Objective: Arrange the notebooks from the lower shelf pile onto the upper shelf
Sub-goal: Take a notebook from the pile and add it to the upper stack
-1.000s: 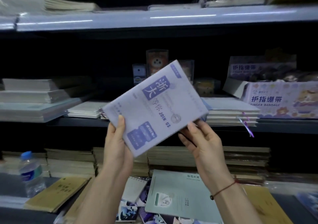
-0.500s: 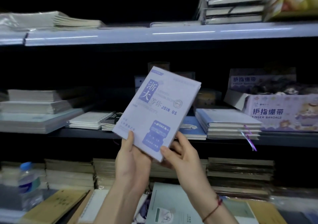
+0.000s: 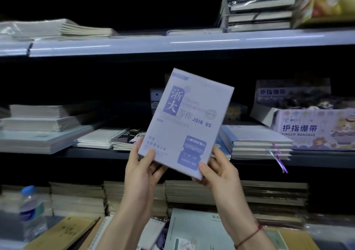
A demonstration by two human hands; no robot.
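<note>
Got both hands on the pale purple notebook (image 3: 187,122): left hand (image 3: 141,170) pinching its bottom-left corner, right hand (image 3: 218,170) clamped on the bottom-right, so it's up in front of the middle shelf. Looks light, stiff and probably slick, so holding the lower edge seems fine. The upper shelf (image 3: 172,43) has a gap between the flat pile (image 3: 63,29) and the wrapped stack (image 3: 259,6); only the shelf lip needs clearing.

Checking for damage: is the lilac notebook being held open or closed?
Closed. The notebook shows only its front cover, edges together, tilted slightly, with the left hand and right hand gripping its bottom corners.
</note>
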